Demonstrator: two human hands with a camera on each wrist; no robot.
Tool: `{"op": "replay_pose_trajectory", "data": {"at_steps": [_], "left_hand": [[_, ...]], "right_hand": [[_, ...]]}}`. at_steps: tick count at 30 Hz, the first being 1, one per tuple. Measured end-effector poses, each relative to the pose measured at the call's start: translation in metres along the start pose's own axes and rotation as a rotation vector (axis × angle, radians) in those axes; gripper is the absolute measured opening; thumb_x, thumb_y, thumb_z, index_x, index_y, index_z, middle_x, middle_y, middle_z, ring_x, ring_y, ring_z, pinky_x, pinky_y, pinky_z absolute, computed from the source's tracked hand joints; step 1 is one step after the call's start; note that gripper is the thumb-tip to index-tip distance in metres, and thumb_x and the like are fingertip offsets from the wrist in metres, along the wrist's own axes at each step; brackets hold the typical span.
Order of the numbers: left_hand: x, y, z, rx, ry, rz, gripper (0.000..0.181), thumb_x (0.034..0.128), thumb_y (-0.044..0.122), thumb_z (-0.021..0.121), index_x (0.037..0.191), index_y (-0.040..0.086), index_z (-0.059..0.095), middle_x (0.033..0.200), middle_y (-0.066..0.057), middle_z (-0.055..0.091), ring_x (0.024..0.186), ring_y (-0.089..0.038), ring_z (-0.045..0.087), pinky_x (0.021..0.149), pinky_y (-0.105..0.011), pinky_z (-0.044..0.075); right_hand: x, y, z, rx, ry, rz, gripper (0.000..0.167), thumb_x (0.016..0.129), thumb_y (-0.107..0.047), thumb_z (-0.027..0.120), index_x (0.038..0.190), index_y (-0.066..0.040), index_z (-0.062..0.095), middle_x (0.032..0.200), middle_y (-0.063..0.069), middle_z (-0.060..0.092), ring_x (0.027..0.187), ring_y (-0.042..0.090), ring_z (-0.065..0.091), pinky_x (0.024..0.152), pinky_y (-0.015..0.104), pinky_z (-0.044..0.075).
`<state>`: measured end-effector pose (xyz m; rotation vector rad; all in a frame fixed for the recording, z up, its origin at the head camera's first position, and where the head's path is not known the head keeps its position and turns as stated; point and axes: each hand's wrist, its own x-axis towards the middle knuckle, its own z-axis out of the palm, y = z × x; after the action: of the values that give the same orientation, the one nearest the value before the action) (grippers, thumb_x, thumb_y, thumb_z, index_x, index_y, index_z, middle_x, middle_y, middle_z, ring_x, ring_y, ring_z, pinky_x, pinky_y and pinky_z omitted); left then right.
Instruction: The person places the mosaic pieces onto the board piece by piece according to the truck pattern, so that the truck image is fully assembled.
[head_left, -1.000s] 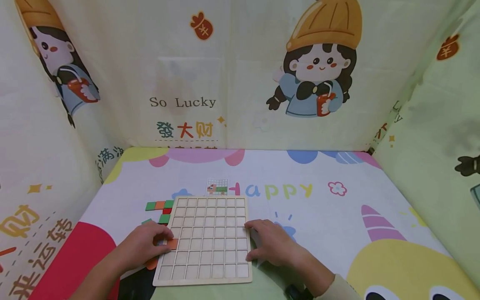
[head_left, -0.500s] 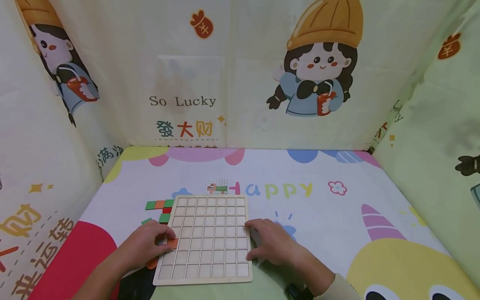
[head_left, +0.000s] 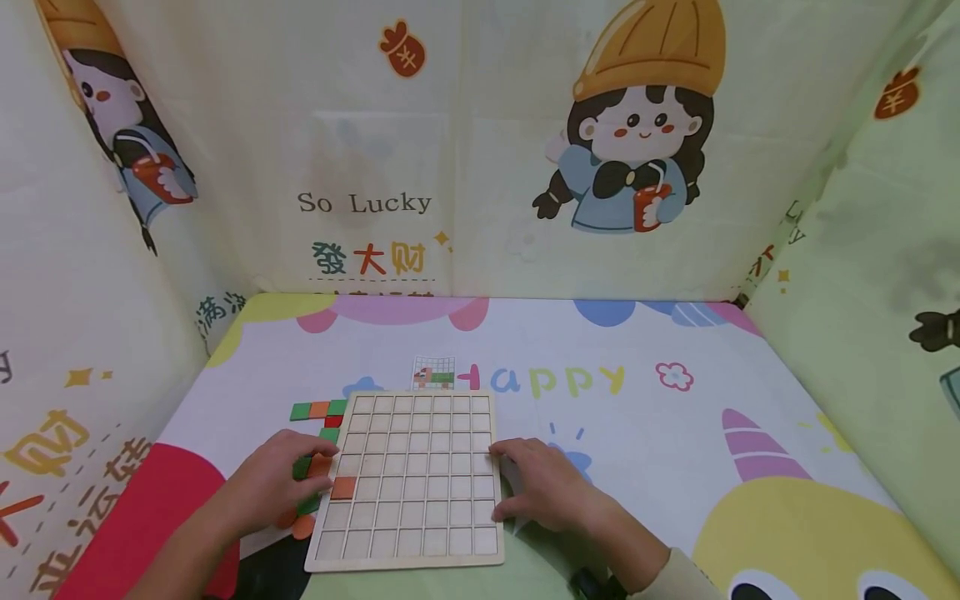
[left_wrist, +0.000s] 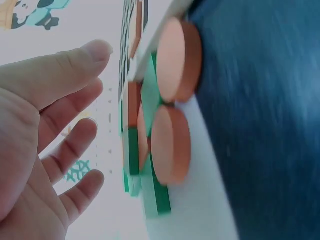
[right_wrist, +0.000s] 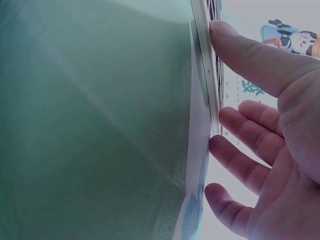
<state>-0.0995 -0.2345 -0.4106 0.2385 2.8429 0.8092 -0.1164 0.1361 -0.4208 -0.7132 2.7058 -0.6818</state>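
On the tabletop [head_left: 652, 425], the board [head_left: 412, 492] holds one orange tile [head_left: 343, 488]; the left hand [head_left: 272, 477] beside it and the right hand [head_left: 547, 487] at its right edge have fingers apart. Pushing the board left could scatter the loose tiles [head_left: 318, 409].

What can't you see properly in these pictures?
Head view: parts of the coloured pieces, hidden by the left hand.
Head view: details on the picture card, too small.
Head view: what the black object is, cut off by the bottom edge.
Right wrist view: one end of the grid board, cut off by the top edge.
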Motion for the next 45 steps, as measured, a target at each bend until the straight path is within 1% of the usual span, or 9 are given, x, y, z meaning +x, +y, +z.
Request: {"op": "replay_pose_trajectory", "data": {"at_steps": [7, 10, 14, 17, 22, 25, 34, 42, 45], "left_hand": [[0.002, -0.016, -0.006, 0.052, -0.006, 0.005, 0.048, 0.0759, 0.029, 0.088, 0.118, 0.013, 0.071, 0.115, -0.010, 0.061, 0.110, -0.035, 0.052, 0.078, -0.045, 0.058], [0.004, -0.022, -0.007, 0.048, -0.007, 0.008, 0.048, 0.0758, 0.031, 0.087, 0.117, 0.013, 0.071, 0.114, -0.010, 0.061, 0.109, -0.035, 0.052, 0.078, -0.045, 0.057], [0.005, -0.025, -0.006, 0.029, -0.025, -0.002, 0.050, 0.0757, 0.031, 0.087, 0.118, 0.012, 0.071, 0.116, -0.011, 0.061, 0.110, -0.035, 0.052, 0.078, -0.044, 0.057], [0.007, -0.026, -0.006, 0.030, -0.034, 0.003, 0.049, 0.0760, 0.030, 0.087, 0.118, 0.011, 0.071, 0.115, -0.010, 0.061, 0.109, -0.035, 0.052, 0.079, -0.045, 0.057], [0.008, -0.027, -0.005, 0.067, -0.018, 0.054, 0.039, 0.0790, 0.027, 0.085, 0.113, 0.012, 0.073, 0.110, -0.005, 0.063, 0.107, -0.032, 0.054, 0.085, -0.050, 0.054], [0.009, -0.027, -0.005, 0.080, -0.014, 0.070, 0.035, 0.0804, 0.026, 0.084, 0.111, 0.013, 0.073, 0.108, -0.003, 0.063, 0.105, -0.031, 0.054, 0.087, -0.052, 0.052], [0.010, -0.025, -0.005, 0.078, -0.025, 0.032, 0.035, 0.0814, 0.024, 0.083, 0.112, 0.012, 0.073, 0.108, -0.004, 0.063, 0.106, -0.032, 0.053, 0.084, -0.049, 0.054], [0.011, -0.024, -0.005, 0.079, -0.032, 0.021, 0.034, 0.0826, 0.024, 0.082, 0.113, 0.012, 0.073, 0.109, -0.005, 0.062, 0.107, -0.032, 0.053, 0.084, -0.047, 0.055], [0.010, -0.023, -0.005, 0.080, -0.031, 0.026, 0.034, 0.0829, 0.023, 0.082, 0.113, 0.012, 0.073, 0.109, -0.004, 0.062, 0.107, -0.031, 0.053, 0.083, -0.046, 0.055]], "right_hand": [[-0.001, 0.000, 0.000, 0.000, 0.008, -0.008, 0.073, 0.075, -0.036, 0.088, 0.135, -0.009, 0.057, 0.134, 0.006, 0.059, 0.124, 0.030, 0.052, 0.100, 0.053, 0.041], [0.000, -0.001, 0.000, -0.002, 0.004, -0.008, 0.073, 0.075, -0.037, 0.088, 0.135, -0.009, 0.057, 0.134, 0.006, 0.059, 0.124, 0.030, 0.052, 0.100, 0.053, 0.041], [0.000, -0.001, 0.000, -0.015, 0.002, -0.008, 0.073, 0.075, -0.038, 0.087, 0.135, -0.010, 0.057, 0.134, 0.005, 0.059, 0.124, 0.029, 0.053, 0.100, 0.052, 0.041], [0.000, -0.001, 0.000, -0.019, 0.000, -0.006, 0.074, 0.075, -0.038, 0.088, 0.135, -0.010, 0.057, 0.134, 0.005, 0.059, 0.123, 0.029, 0.053, 0.100, 0.052, 0.041], [0.000, -0.002, -0.001, -0.017, 0.000, -0.001, 0.074, 0.075, -0.039, 0.087, 0.136, -0.010, 0.057, 0.135, 0.005, 0.059, 0.124, 0.029, 0.053, 0.100, 0.052, 0.041], [0.000, -0.002, -0.001, -0.020, 0.001, 0.001, 0.074, 0.075, -0.039, 0.087, 0.136, -0.010, 0.057, 0.134, 0.004, 0.059, 0.123, 0.028, 0.053, 0.100, 0.051, 0.041], [0.001, -0.001, 0.000, -0.025, -0.003, -0.003, 0.074, 0.075, -0.039, 0.088, 0.136, -0.010, 0.057, 0.134, 0.005, 0.059, 0.123, 0.028, 0.053, 0.100, 0.051, 0.041], [0.001, 0.000, 0.000, -0.023, -0.013, 0.007, 0.074, 0.075, -0.039, 0.087, 0.136, -0.011, 0.056, 0.135, 0.005, 0.059, 0.124, 0.028, 0.052, 0.102, 0.051, 0.040], [0.001, 0.001, 0.001, -0.026, -0.012, 0.004, 0.074, 0.075, -0.039, 0.087, 0.136, -0.011, 0.056, 0.135, 0.005, 0.059, 0.124, 0.028, 0.052, 0.102, 0.051, 0.041]]}}
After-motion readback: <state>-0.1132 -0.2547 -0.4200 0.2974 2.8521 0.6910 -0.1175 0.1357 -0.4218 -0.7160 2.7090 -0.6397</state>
